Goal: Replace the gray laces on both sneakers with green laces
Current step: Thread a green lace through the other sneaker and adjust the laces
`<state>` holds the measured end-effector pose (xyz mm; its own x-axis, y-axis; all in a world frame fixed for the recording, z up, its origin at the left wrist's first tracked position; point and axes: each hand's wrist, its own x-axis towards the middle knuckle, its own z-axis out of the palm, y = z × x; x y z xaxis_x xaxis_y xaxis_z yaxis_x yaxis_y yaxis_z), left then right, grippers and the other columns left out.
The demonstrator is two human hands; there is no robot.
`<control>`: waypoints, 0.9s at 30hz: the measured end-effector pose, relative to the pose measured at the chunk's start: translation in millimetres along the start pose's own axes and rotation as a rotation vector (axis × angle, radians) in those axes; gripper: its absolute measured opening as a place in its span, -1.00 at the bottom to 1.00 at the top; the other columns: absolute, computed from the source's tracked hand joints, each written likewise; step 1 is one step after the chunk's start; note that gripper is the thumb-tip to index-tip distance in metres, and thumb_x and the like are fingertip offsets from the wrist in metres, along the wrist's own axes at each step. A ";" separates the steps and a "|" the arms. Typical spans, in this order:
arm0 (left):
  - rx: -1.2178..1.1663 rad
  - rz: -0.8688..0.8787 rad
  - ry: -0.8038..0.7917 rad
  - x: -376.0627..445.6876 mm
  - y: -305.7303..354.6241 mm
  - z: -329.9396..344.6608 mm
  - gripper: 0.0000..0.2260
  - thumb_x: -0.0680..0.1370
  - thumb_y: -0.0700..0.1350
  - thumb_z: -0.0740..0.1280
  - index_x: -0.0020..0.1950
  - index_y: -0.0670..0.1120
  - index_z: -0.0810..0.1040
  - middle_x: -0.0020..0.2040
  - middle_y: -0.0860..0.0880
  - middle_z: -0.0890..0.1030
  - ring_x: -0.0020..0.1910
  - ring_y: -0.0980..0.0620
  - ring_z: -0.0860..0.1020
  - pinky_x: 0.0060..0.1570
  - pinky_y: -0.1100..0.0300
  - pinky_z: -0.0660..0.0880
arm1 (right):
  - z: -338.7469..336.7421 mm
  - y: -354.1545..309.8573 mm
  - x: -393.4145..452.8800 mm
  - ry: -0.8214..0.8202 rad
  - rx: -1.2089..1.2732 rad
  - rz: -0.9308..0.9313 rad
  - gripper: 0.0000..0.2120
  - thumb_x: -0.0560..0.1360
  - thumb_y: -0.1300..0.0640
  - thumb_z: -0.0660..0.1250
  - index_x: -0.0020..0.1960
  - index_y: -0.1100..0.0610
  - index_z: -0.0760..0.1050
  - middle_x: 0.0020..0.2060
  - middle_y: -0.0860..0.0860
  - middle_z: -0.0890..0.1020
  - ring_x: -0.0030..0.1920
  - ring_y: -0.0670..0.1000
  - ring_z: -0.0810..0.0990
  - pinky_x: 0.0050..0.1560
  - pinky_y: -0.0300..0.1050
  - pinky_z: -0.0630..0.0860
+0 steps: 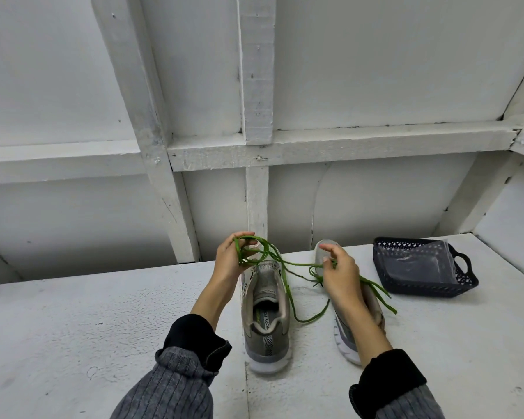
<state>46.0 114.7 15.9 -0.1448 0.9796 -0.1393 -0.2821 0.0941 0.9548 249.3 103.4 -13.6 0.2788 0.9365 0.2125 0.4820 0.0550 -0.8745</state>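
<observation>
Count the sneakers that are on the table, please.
2. The left sneaker stands near the middle of the table, heel toward the camera. The right sneaker stands beside it, nearer the dark basket, partly covered by the right hand.

Rough white-painted table (103, 313), matt mesh-fabric sneakers (266, 322), woven green laces (288, 285), perforated dark plastic basket (384, 276)
</observation>
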 end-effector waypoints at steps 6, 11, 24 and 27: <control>0.733 0.139 -0.116 2.2 -3.2 -4.8 -0.63 0.65 -0.14 0.01 0.10 0.14 0.59 0.09 0.00 0.49 0.12 0.13 0.44 0.20 0.15 0.44 | 21.5 -13.5 -11.5 -0.352 -0.027 -0.042 -0.73 0.60 0.23 0.21 0.27 0.10 0.49 0.16 -0.08 0.54 0.18 -0.15 0.41 0.16 -0.27 0.29; 1.099 0.250 -0.038 1.0 -7.4 -23.4 -0.68 0.68 0.01 0.04 0.37 0.23 0.43 0.15 -0.07 0.27 0.17 -0.08 0.27 0.33 0.05 0.23 | 29.1 -9.1 -11.1 -0.317 -0.034 -0.009 -0.75 0.57 0.26 0.24 0.22 0.14 0.52 0.13 -0.02 0.58 0.18 -0.04 0.50 0.11 -0.26 0.35; 0.488 0.202 -0.128 2.9 3.5 -35.6 -0.68 0.61 -0.33 0.12 0.00 -0.08 0.64 -0.06 -0.03 0.67 -0.20 0.07 0.57 -0.21 0.29 0.49 | 48.1 -18.2 0.0 -0.389 -0.093 -0.026 -0.73 0.55 0.24 0.29 0.24 0.17 0.50 0.13 0.03 0.61 0.13 -0.04 0.53 0.15 -0.27 0.38; 0.553 0.319 -0.119 5.2 4.7 -40.2 -0.69 0.61 -0.36 0.17 0.17 -0.01 0.54 -0.04 0.01 0.68 -0.18 0.21 0.60 -0.18 0.35 0.47 | 54.0 -21.2 3.9 -0.425 -0.128 -0.030 -0.69 0.55 0.22 0.30 0.29 0.20 0.48 0.17 0.06 0.60 0.19 -0.01 0.53 0.14 -0.34 0.32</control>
<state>5.8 113.1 9.1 -0.0254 0.9846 0.1730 0.2918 -0.1582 0.9433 195.4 124.6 -17.8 -0.0897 0.9958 0.0154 0.5914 0.0657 -0.8037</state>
